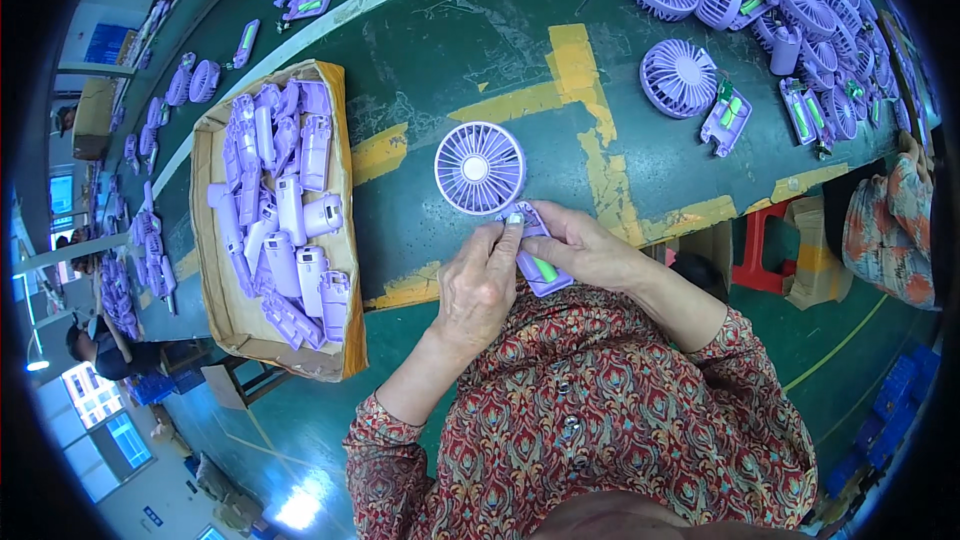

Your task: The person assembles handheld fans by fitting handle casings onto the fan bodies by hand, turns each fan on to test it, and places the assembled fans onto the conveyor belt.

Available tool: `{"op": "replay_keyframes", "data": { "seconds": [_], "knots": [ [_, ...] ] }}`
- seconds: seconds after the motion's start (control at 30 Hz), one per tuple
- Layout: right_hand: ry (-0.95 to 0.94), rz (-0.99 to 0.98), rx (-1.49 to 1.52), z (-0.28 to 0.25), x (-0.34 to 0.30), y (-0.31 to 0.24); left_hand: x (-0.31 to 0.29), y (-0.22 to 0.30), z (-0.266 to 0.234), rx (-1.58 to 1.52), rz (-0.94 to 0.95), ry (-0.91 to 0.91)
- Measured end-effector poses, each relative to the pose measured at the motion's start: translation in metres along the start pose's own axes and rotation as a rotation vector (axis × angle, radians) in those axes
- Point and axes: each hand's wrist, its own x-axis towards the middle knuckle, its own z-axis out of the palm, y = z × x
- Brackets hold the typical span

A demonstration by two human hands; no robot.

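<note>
A purple handheld fan (pixel 480 168) lies with its round grille on the green table, its handle pointing toward me. The handle is uncovered and shows a green battery (pixel 543 268) inside. My left hand (pixel 478 280) is closed on the handle's top, thumb and fingers pressed together just below the grille. My right hand (pixel 580 245) grips the handle's right side, its thumb over the inside. What lies under the fingertips is too small to make out.
Left of my hands stands a cardboard box (pixel 355 240) with several purple handle covers (pixel 285 210). At the far right lies a heap of purple fans (pixel 800 20), one fan (pixel 680 78) apart from it. A red stool (pixel 765 250) is below the table's edge. Another person's sleeve (pixel 890 230) shows at right.
</note>
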Motion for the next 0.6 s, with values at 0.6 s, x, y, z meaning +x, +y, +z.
{"op": "replay_keyframes", "data": {
  "seconds": [0.6],
  "knots": [
    [0.068, -0.108, -0.265, 0.000, 0.004, 0.006, 0.014, 0.000, -0.010, 0.060, 0.059, -0.232]
  ]
}}
